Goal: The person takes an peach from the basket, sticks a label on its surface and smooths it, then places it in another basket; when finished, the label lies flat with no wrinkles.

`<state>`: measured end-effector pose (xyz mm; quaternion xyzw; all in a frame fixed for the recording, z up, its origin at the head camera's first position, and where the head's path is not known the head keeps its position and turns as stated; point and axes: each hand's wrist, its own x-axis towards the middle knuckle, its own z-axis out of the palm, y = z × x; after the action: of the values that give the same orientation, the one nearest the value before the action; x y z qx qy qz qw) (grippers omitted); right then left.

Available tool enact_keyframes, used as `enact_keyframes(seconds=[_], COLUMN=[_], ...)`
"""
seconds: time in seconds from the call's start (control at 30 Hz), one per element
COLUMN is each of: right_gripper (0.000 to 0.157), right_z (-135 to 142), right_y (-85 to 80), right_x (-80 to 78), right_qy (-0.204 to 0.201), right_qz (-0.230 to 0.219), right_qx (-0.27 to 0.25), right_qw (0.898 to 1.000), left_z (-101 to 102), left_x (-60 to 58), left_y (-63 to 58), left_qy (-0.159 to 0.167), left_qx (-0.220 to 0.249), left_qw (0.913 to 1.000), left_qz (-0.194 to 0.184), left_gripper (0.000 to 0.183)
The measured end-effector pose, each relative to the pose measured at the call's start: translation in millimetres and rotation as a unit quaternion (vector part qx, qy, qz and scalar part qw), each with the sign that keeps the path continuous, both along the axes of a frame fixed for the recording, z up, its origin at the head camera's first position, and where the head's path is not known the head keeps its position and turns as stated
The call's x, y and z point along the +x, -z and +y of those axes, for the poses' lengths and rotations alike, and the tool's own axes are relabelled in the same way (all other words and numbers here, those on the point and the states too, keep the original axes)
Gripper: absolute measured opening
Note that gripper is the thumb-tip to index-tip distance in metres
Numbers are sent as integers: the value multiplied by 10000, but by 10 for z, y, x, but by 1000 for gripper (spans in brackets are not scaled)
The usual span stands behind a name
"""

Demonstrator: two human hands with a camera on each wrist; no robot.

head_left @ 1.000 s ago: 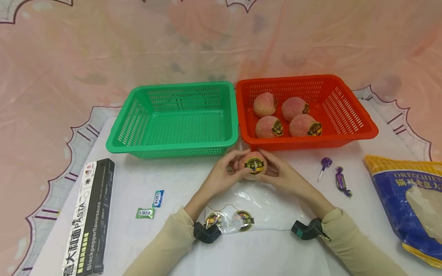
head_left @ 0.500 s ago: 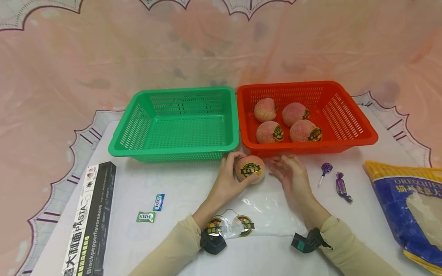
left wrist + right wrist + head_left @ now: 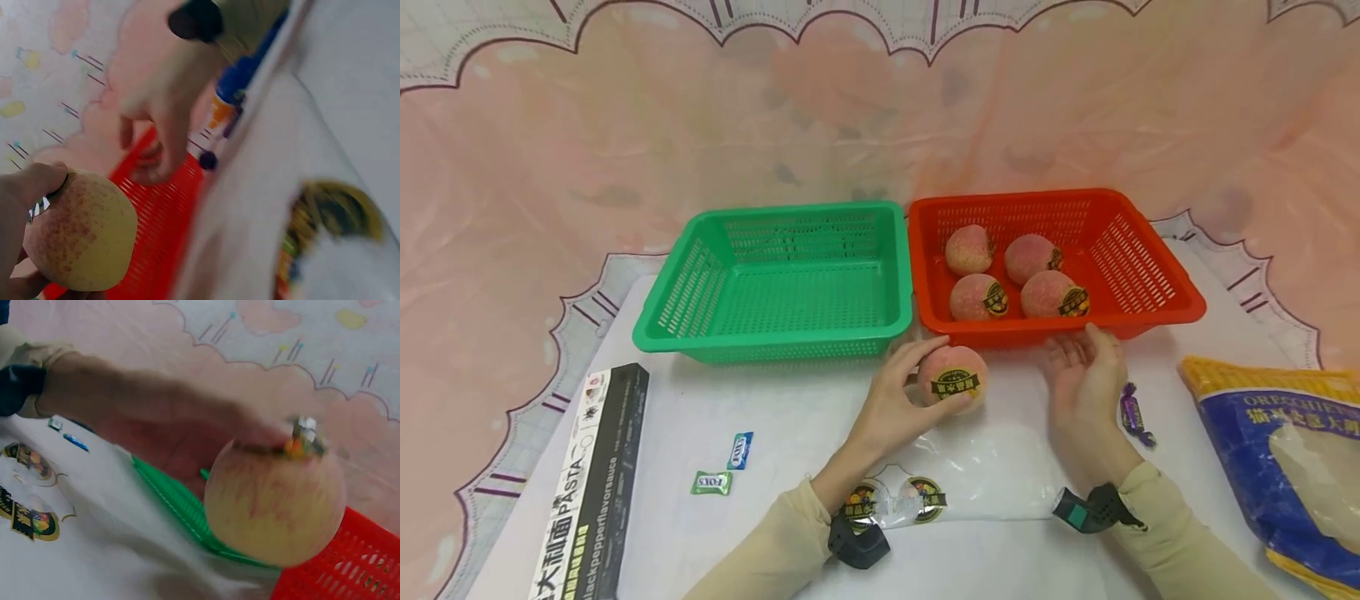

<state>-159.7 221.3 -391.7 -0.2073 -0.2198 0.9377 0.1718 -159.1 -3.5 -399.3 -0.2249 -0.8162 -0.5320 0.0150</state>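
A pink peach [image 3: 953, 358] with a black-and-gold sticker is gripped by my left hand [image 3: 887, 408], just in front of the two baskets. In the left wrist view, the paler, speckled underside of the peach [image 3: 87, 237] shows beside the thumb. My right hand [image 3: 1086, 396] is apart from the peach, its fingers loosely bent by the front rim of the red basket [image 3: 1150, 318]. Several more stickered peaches lie in that basket, one peach [image 3: 972, 250] at the back left. A flat clear plastic bag [image 3: 992, 487] with round stickers lies below the hands.
The green basket [image 3: 775, 343] stands left of the red one. A pasta box [image 3: 602, 483] and two small candies, one green candy [image 3: 711, 482], lie left. To the right are a purple wrapped candy [image 3: 1135, 414], a lollipop [image 3: 207, 160] and a blue-and-yellow pasta bag [image 3: 1262, 458].
My right hand has let go of the peach and moved right, now covering the lollipop in the head view. My left hand keeps the peach. The head view has tilted up slightly.
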Motion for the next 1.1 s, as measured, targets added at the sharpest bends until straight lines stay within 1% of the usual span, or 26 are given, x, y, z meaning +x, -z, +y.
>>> enact_keyframes(seconds=[0.03,0.13,0.23,0.3,0.4,0.47,0.57,0.63,0.7,0.73,0.87,0.97,1.03,1.1], right_gripper=[31,27,21,18,15,17,24,25,23,24,30,32,30,23], right_z=[15,49,63,63,54,33,-16,-54,-80,-89,-117,-136,-144,-145], right_y=[-14,-48,-58,-63,-62,-60,-52,-47,-41,-40,-41,-39,-31,-20], right_x=[-5,-12,-22,-25,-16,2,30,37,35,35,39,47,51,53], right_qy=[69,165,246,250,220,117,-90,-176,-204,-240,-400,-509,-550,-525], right_qz=[-4,-1,15,26,98,127,89,40,-3,10,46,59,51,70], right_qx=[-54,-143,-208,-204,-236,-226,-196,-143,-159,-182,-251,-193,-169,-125], right_qw=[10000,9998,9995,9995,9994,9996,9997,9997,9997,9995,9989,9985,9983,9985], left_z=[15,76,165,236,363,460,618,736,861,922,1144,1293,1388,1484], left_x=[13,53,63,20,-123,-265,-499,-651,-778,-830,-983,-1071,-1118,-1158], left_y=[-72,-352,-619,-742,-843,-868,-849,-817,-780,-769,-741,-723,-709,-692], left_qy=[58,146,115,111,62,77,-137,-272,-449,-475,-500,-440,-409,-419], left_qx=[63,273,547,815,1186,1537,1665,1606,1359,1321,1121,1146,1217,1281], left_qw=[10000,9995,9980,9951,9888,9821,9775,9774,9807,9808,9817,9790,9761,9734], left_qz=[33,-18,-299,-549,-902,-1087,-1289,-1346,-1334,-1350,-1455,-1628,-1752,-1851], left_gripper=[64,62,61,62,63,62,63,64,66,66,65,63,61,60])
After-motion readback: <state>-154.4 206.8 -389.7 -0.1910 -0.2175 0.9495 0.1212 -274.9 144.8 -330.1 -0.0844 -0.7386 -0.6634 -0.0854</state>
